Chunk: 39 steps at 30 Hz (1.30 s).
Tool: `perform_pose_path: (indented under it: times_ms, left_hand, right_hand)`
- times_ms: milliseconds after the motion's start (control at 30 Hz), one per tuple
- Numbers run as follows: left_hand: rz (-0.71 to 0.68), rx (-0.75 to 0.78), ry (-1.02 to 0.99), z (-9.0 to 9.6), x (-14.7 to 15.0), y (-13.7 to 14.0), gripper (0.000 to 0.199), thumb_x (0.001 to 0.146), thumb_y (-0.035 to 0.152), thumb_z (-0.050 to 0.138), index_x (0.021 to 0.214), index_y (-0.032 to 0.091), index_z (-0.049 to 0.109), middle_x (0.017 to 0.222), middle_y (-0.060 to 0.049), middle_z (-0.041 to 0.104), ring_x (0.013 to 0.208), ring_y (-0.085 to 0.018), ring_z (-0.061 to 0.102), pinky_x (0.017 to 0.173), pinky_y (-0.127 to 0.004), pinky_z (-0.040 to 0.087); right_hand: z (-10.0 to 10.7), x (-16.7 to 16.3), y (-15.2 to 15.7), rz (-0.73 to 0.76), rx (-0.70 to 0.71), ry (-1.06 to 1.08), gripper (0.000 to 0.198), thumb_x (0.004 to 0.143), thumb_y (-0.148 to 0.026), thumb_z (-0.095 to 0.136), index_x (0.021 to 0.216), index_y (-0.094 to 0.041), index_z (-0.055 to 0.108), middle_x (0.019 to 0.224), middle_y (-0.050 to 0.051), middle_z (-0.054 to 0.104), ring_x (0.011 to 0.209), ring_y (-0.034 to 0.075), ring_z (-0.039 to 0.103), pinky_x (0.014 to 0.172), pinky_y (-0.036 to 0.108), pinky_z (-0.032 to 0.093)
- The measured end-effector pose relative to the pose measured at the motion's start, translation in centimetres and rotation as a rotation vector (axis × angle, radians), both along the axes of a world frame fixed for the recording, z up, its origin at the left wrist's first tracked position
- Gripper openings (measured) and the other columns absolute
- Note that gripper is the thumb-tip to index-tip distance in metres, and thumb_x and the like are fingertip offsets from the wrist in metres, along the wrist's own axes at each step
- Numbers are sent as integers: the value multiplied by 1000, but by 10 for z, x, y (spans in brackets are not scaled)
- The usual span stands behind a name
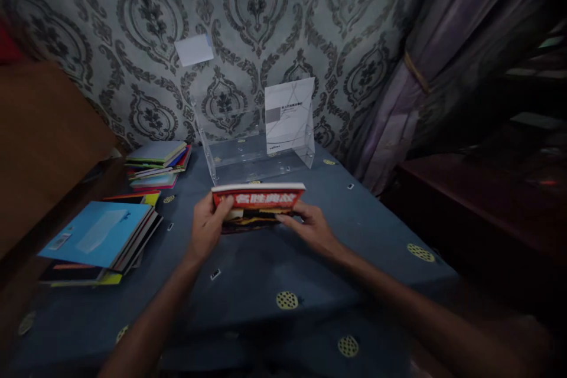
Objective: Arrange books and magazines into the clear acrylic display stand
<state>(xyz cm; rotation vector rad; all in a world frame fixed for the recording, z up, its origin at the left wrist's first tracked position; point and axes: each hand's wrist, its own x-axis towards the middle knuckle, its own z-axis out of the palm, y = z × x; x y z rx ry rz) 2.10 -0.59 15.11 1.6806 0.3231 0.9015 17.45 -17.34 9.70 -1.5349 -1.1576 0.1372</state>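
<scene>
A red-covered book [261,204] with large white lettering is held above the table, tilted so its pale page edge faces up. My left hand [209,224] grips its left end, the thumb lying on the cover. On the right end, my right hand [312,225] closes round the lower corner with the thumb in front. Just behind the book stands a clear acrylic rack [206,150]. A white booklet [289,121] with dark print leans upright at the rack's right side.
Two piles of books lie on the left: a blue-topped pile [100,233] nearer and a smaller stack [157,156] behind. A patterned blue cloth [354,230] covers the table. Brown board [48,142] rises at far left; a tied purple curtain [394,106] hangs right, beside dark red furniture [469,207].
</scene>
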Motion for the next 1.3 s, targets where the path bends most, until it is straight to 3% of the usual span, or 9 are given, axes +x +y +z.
perform_pose_path:
  times_ms: [133, 267, 333, 467, 600, 767, 867, 1100, 1300]
  left_hand:
    - [-97, -348, -135, -4, 38, 27, 43, 79, 52, 70, 104, 18, 62, 92, -2, 74, 84, -18, 70, 80, -30, 55]
    - [-114, -440, -22, -37, 53, 51, 52, 71, 52, 75, 105, 17, 57, 95, -6, 72, 84, -20, 70, 83, -35, 55]
    - [-57, -308, 104, -60, 50, 61, 54, 72, 51, 73, 109, 18, 53, 93, -6, 71, 81, -21, 69, 81, -38, 55]
    - [159, 332, 358, -90, 33, 74, 45, 82, 36, 62, 122, 18, 49, 103, -8, 66, 99, -25, 64, 96, -49, 48]
    - [95, 704, 461, -96, 25, 76, 29, 92, 28, 47, 118, 17, 54, 117, -12, 63, 115, -27, 55, 104, -51, 42]
    - [67, 758, 502, -110, 30, 75, 41, 93, 28, 44, 132, 15, 46, 133, -17, 56, 135, -30, 43, 109, -53, 38]
    - [41, 757, 522, -116, 33, 80, 49, 92, 30, 45, 139, 14, 40, 139, -19, 52, 140, -32, 37, 111, -55, 35]
    - [-13, 739, 527, -112, 34, 95, 60, 87, 36, 54, 140, 13, 36, 141, -20, 51, 133, -32, 45, 111, -53, 36]
    - [-9, 598, 408, -114, 33, 101, 58, 88, 25, 50, 142, 15, 30, 134, -16, 58, 131, -28, 49, 112, -52, 34]
  right_hand:
    - [12, 13, 28, -20, 17, 165, 29, 86, -46, 60, 84, -19, 68, 75, 1, 66, 72, 18, 62, 68, 30, 51]
    - [4, 26, 43, 19, -77, 228, 30, 83, -46, 60, 88, -17, 66, 64, -2, 59, 58, 13, 53, 55, 25, 43]
    - [-9, 34, 45, -12, -194, 203, 29, 82, -46, 59, 80, -17, 64, 56, -4, 52, 52, 12, 48, 51, 23, 37]
    - [-29, 46, 42, -143, -445, 31, 28, 81, -43, 61, 75, -16, 67, 58, -2, 55, 56, 13, 51, 53, 24, 35]
    - [-27, 48, 40, -178, -524, -67, 24, 83, -31, 59, 97, -16, 72, 63, -1, 62, 59, 15, 56, 57, 25, 37]
    - [-19, 38, 40, -183, -585, -165, 23, 89, -26, 55, 104, -18, 72, 71, 1, 69, 65, 18, 62, 61, 27, 41]
    - [-16, 27, 47, -197, -547, -336, 24, 94, -23, 50, 107, -18, 70, 89, 7, 73, 83, 21, 67, 72, 30, 46]
    - [-18, -2, 95, 148, -455, -718, 16, 96, -18, 50, 102, -17, 66, 106, 10, 68, 101, 22, 61, 90, 35, 48]
    - [-25, -8, 126, 169, -532, -803, 17, 97, -15, 47, 106, -12, 61, 107, 14, 67, 104, 25, 59, 94, 39, 45]
